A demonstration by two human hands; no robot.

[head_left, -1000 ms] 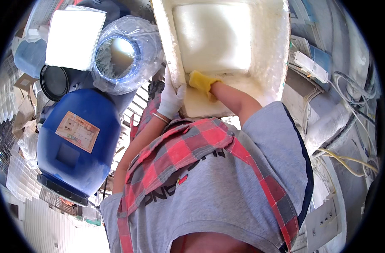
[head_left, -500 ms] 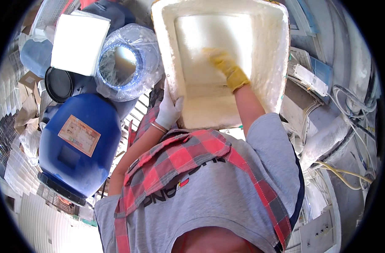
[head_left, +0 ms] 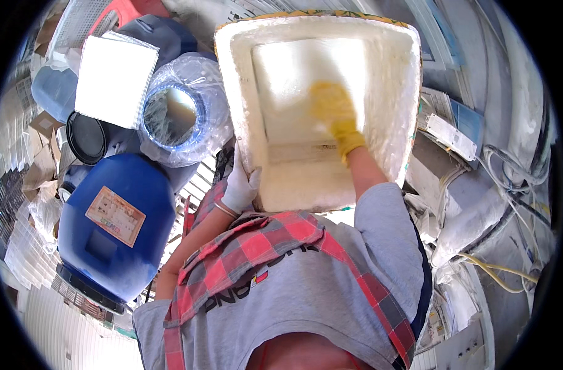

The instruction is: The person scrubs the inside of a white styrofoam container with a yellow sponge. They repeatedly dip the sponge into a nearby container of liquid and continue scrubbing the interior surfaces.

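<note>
Left hand [head_left: 239, 190] pinches a yellowed, rough white box [head_left: 287, 117]; right hand [head_left: 338, 114] blurred, grip unclear.

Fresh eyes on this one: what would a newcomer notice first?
Probably the yellow-gloved right hand, blurred inside the big white-walled box at top centre. The white-gloved left hand is at the box's lower left edge. Farther left, a large blue drum stands out, with clear plastic around a round opening above it.

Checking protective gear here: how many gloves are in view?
2: a white glove on the left hand, at the near left corner of the box, and a yellow glove on the right hand inside it. Others may be hidden.
</note>
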